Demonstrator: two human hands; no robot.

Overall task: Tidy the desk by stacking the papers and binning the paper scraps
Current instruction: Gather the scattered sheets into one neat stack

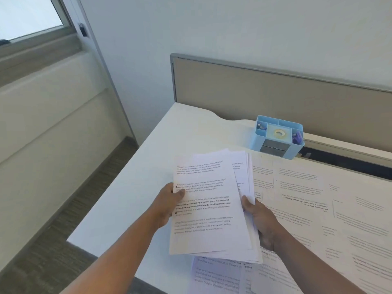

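Both hands hold a stack of papers (206,204) above the counter (135,183); left hand (167,205) pinches its left edge, thumb on top; right hand (262,221) clamps the right edge; more sheets (318,200) lie beneath and right of the grip; a blue organiser (277,137) stands beyond.

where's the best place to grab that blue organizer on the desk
Grip the organizer by its two short outer walls, coming from above and in front. Its top is open with thin upright walls, and the partition stands close behind it, so the back is hard to reach.
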